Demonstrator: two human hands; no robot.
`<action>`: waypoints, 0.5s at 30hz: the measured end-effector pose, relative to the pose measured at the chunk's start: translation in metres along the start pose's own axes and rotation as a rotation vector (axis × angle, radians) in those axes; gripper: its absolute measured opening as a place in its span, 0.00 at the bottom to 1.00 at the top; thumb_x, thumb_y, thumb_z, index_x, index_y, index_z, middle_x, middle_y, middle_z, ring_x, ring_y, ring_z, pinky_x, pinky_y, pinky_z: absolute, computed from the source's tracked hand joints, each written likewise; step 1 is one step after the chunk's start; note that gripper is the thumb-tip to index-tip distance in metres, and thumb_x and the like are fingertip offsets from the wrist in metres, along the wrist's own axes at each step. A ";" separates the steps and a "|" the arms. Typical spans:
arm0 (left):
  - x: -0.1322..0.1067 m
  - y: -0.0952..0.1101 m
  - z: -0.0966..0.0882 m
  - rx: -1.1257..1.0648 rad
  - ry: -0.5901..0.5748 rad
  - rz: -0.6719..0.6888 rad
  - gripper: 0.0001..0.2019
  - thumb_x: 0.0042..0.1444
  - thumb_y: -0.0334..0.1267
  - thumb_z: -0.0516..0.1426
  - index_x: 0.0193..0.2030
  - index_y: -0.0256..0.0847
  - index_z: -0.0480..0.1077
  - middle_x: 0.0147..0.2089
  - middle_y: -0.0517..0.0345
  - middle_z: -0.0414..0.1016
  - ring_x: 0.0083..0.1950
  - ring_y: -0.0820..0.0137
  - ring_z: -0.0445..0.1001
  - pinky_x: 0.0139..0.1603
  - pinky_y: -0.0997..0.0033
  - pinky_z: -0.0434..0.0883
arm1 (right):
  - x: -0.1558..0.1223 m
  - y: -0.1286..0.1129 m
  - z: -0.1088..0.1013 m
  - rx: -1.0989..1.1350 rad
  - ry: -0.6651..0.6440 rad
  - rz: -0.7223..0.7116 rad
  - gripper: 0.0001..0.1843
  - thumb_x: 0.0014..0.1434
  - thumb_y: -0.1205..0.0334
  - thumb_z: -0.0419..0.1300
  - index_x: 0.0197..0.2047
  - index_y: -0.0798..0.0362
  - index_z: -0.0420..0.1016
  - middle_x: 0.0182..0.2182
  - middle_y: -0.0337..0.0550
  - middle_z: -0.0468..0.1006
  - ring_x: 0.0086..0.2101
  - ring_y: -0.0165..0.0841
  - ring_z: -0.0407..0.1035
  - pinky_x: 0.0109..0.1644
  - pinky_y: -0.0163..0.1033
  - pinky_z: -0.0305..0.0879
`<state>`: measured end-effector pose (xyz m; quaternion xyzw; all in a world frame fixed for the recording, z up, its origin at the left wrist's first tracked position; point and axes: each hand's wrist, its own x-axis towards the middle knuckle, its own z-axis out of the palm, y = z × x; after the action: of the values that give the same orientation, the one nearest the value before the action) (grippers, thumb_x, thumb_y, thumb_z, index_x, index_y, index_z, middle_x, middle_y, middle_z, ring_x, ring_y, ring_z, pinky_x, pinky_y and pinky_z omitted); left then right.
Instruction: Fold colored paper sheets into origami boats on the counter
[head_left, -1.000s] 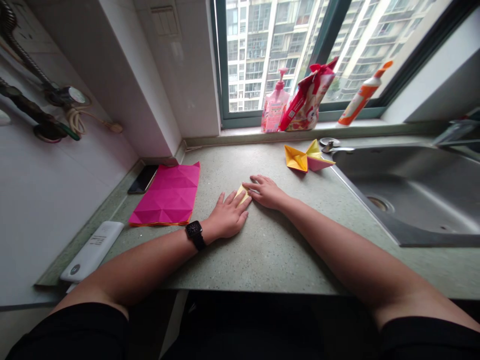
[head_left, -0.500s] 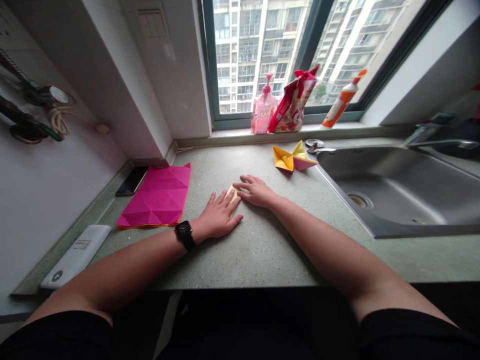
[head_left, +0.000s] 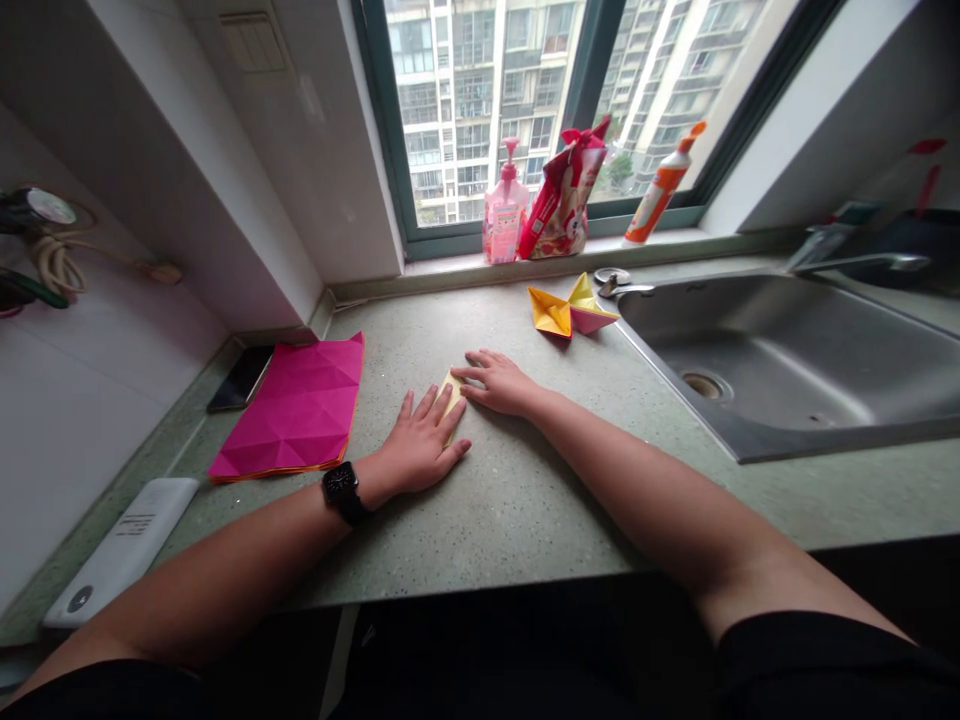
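A small piece of folded pale-yellow paper (head_left: 452, 393) lies flat on the countertop (head_left: 480, 530), largely covered by fingers. Across it rests my left hand (head_left: 420, 445), open, palm down with the fingers spread. My right hand (head_left: 501, 383) lies beside it, its fingertips touching the paper's right edge; its fingers are stretched out and slightly apart. Behind my hands, near the sink, stand folded paper shapes: an orange-yellow one (head_left: 550, 314) and, against it, one in yellow and pink (head_left: 592, 318). To the left is a stack of creased magenta paper (head_left: 296, 405) with orange showing beneath.
A dark phone (head_left: 240, 380) sits partly under the magenta stack, and a white power bank (head_left: 124, 550) lies at the left front. On the right is a steel sink (head_left: 795, 350). A pink pump bottle (head_left: 504, 215), a red bag (head_left: 566, 195) and an orange-white bottle (head_left: 664, 190) line the windowsill.
The view has shifted, so the counter and its objects appear a little further left. Both hands keep nearly the same pose on the pale-yellow paper.
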<state>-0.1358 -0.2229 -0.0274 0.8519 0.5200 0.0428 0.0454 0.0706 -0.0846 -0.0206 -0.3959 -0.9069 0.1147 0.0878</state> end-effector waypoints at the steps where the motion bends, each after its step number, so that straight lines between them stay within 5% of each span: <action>1: -0.001 0.000 0.000 0.000 -0.001 0.003 0.36 0.78 0.58 0.43 0.85 0.41 0.50 0.87 0.37 0.42 0.87 0.41 0.41 0.82 0.27 0.39 | 0.000 0.000 0.000 0.002 -0.003 0.000 0.29 0.75 0.43 0.59 0.75 0.38 0.73 0.78 0.50 0.64 0.76 0.54 0.56 0.79 0.60 0.52; 15: -0.033 0.000 -0.013 0.025 -0.097 0.037 0.36 0.79 0.57 0.43 0.86 0.42 0.46 0.87 0.39 0.38 0.87 0.43 0.40 0.83 0.31 0.37 | -0.002 -0.005 -0.004 0.011 -0.027 0.017 0.28 0.75 0.44 0.60 0.75 0.37 0.73 0.79 0.48 0.62 0.77 0.54 0.54 0.80 0.61 0.48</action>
<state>-0.1526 -0.2520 -0.0151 0.8630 0.5017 -0.0043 0.0594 0.0696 -0.0890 -0.0154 -0.4015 -0.9039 0.1257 0.0767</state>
